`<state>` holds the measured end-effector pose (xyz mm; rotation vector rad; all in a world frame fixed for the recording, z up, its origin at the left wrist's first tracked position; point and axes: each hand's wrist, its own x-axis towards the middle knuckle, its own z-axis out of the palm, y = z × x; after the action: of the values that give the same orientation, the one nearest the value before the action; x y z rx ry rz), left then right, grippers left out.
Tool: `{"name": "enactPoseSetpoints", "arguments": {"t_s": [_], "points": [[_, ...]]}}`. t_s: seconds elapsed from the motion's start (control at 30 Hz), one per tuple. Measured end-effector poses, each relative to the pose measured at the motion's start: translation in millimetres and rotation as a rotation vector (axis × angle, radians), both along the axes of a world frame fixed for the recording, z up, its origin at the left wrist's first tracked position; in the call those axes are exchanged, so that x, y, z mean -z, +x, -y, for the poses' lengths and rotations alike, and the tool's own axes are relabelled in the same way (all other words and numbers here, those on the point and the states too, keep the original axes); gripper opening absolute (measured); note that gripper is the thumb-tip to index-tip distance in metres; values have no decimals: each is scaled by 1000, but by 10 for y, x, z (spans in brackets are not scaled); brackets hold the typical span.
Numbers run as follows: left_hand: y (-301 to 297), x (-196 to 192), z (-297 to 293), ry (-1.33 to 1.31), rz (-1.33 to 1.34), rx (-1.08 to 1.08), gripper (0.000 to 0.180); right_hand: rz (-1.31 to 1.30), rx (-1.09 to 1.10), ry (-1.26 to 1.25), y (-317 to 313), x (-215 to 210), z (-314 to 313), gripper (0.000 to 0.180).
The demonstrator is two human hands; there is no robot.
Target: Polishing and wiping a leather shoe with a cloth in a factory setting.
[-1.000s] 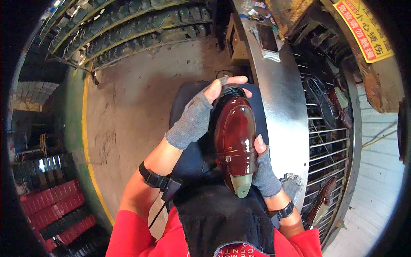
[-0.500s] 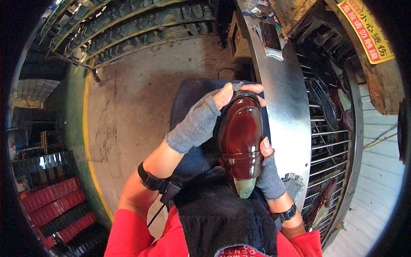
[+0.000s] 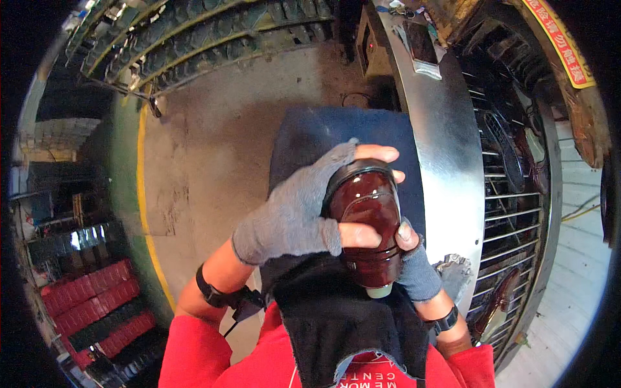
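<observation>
A glossy dark red shoe (image 3: 369, 200) on a pale green last (image 3: 380, 291) is in front of me, toe pointing away and tilted up. My left hand (image 3: 294, 210), in a grey fingerless glove, is closed around its front. The left fingers curl over the toe's far edge, and the thumb presses across the upper. Along the shoe's right side, my right hand (image 3: 417, 268) grips with its thumb on the edge near the strap; its other fingers are hidden beneath. It wears a similar grey glove. Beneath the shoe lies a dark blue cloth (image 3: 343, 129).
To the right runs a shiny metal ledge (image 3: 446, 149) with a phone (image 3: 424, 44) at its far end. Beyond it, a barred rack (image 3: 511, 223) holds a brown-red shoe (image 3: 501, 304) and several others. Shelves of dark shoe forms (image 3: 246, 48) stand far left.
The shoe has tipped, with its toe raised and its heel end lower. My left hand has shifted its hold, bringing the thumb across the upper. My right hand still grips the side.
</observation>
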<state>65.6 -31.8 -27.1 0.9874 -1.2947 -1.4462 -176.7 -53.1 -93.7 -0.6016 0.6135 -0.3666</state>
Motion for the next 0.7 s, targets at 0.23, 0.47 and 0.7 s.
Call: {"name": "enactPoseSetpoints", "arguments": {"t_s": [0.23, 0.47, 0.7], "points": [[103, -126, -303, -175, -97, -170, 96, -79, -353, -418, -33, -376, 269, 102], [-4, 94, -246, -323, -295, -278, 96, -246, 106, 14, -411, -391, -18, 82], [-483, 453, -7, -7, -228, -109, 104, -311, 69, -647, -571, -746, 962, 70]]}}
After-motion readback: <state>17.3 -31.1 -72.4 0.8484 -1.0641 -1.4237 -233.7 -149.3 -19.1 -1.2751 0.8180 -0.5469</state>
